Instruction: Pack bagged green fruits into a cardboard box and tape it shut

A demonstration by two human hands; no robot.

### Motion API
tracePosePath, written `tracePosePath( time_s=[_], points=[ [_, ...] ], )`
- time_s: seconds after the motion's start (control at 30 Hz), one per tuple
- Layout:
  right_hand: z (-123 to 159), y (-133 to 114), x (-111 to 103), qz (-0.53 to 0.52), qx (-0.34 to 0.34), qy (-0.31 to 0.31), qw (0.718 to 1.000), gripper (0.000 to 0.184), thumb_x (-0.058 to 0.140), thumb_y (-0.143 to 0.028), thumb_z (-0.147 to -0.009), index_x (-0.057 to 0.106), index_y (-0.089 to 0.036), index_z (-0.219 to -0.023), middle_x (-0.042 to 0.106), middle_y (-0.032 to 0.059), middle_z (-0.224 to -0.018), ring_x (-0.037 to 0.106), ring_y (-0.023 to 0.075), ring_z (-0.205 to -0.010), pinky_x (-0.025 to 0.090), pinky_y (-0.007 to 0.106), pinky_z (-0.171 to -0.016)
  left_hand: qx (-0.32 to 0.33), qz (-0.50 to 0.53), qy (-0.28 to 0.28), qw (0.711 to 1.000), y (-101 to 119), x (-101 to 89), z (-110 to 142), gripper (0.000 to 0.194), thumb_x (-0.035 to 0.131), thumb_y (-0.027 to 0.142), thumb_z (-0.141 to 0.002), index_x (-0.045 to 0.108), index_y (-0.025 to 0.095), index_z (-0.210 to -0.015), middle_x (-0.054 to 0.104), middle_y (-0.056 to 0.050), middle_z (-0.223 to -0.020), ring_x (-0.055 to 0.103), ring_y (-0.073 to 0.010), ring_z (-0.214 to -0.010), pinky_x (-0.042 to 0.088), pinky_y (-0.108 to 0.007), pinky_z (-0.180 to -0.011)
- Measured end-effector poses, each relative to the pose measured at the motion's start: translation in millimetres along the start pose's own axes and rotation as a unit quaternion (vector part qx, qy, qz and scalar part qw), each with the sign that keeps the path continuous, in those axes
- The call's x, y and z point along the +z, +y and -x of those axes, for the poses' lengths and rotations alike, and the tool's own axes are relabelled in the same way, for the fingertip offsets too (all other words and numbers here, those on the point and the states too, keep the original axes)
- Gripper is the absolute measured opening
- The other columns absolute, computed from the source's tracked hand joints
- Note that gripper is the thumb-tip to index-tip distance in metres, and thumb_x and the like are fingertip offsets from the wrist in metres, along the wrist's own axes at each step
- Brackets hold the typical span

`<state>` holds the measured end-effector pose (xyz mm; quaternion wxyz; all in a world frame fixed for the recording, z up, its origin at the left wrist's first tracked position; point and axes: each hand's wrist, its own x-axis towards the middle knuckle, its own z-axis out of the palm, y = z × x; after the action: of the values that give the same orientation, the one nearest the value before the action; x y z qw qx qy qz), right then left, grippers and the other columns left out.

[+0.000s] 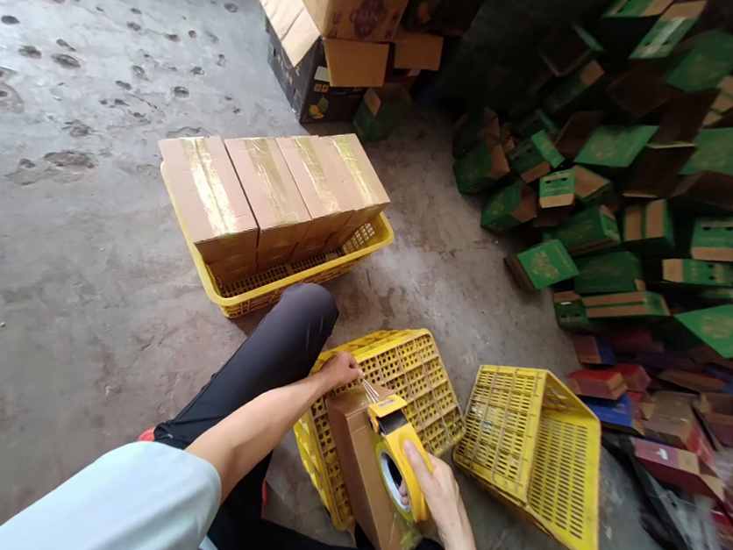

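Observation:
My right hand (443,496) is wrapped round a yellow tape dispenser (408,451), with a tape roll in it. The dispenser's front end is over a brown cardboard box (356,461), which stands by my legs against an overturned yellow plastic crate (425,374). My left hand (343,369) is closed in a pinch at the box's far end. Thin shiny strands of tape (370,391) stretch between its fingers and the dispenser. The box's taped side is partly hidden behind the dispenser and my right hand.
Several taped cardboard boxes (267,180) stand in a yellow crate (297,276) ahead. Another yellow crate (500,436) lies tipped at the right. Larger cartons (349,65) stand at the back. A heap of green cartons (600,231) and red ones (678,451) fills the right side.

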<state>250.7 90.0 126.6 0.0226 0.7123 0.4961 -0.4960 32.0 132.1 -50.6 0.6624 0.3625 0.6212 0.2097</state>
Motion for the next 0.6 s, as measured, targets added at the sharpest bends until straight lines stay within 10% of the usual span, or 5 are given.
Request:
tracePosePath(
  time_s=[0.33,0.6],
  points=[
    [-5,9,-1,-0.005,0.015,0.004,1.0,0.062,0.064,-0.082,-0.07,0.063,-0.021,-0.078,0.066,0.0027,-0.052,0.069,0.0257,-0.053,0.055,0.033,-0.05,0.005,0.007,-0.002,1.0,-21,20.8,-17,0.028,0.069,0.038,-0.1,0.069,0.013,-0.114,0.071,-0.006,-0.11,0.07,-0.0198,-0.093,0.061,-0.036,-0.081],
    [-6,12,0,-0.009,0.021,0.002,1.0,0.065,0.063,-0.085,-0.07,0.063,-0.021,-0.081,0.066,0.0026,-0.052,0.07,0.026,-0.054,0.053,0.032,-0.049,0.035,0.016,0.039,0.998,-30,28.0,-21,0.009,0.071,0.024,-0.084,0.075,0.016,-0.08,0.06,0.004,-0.064,0.059,-0.013,-0.065,0.037,-0.021,-0.056]
  ],
)
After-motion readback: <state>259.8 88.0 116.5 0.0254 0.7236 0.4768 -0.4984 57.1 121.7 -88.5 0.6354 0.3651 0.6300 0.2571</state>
